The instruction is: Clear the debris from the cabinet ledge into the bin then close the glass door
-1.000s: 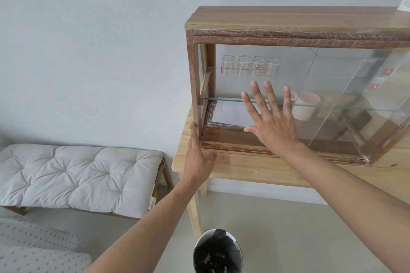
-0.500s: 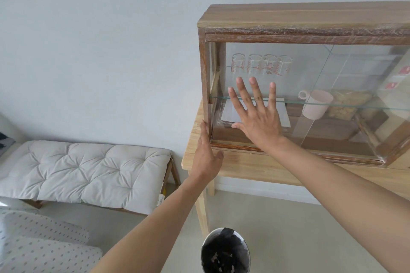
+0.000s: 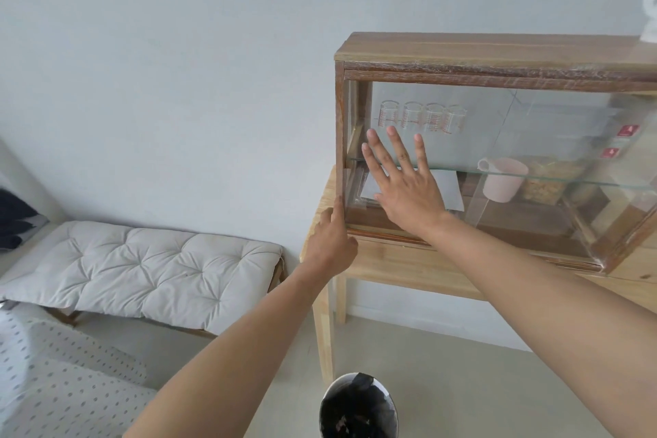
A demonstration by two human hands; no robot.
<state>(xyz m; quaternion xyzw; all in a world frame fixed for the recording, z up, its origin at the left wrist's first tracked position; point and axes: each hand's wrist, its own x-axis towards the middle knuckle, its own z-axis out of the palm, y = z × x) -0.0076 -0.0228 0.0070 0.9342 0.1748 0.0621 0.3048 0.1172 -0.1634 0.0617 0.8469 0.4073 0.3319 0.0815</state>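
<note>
From the head camera I have my right hand (image 3: 405,185) flat on the sliding glass door (image 3: 437,167) of the wooden cabinet (image 3: 497,53), fingers (image 3: 396,147) spread wide and gripping nothing, palm pressed to the pane near the left post. My left hand (image 3: 332,242) rests against that post's lower corner, index finger up along the wood, loosely open and clasped on nothing.

I judge this to be the closing step: the pane's left edge looks to sit at or just beside the frame, though through the glare I cannot tell whether it is fully seated. No debris shows on the bottom ledge (image 3: 387,236) where I can see it. The bin (image 3: 358,407), with a dark liner, stands on the floor directly below.

The next move, as I read it, is a last light push leftward, then lifting both palms straight back. There is open floor behind and left; the bench cushion (image 3: 142,267) lies well apart. The table edge (image 3: 409,274) sits just under my wrists.
</note>
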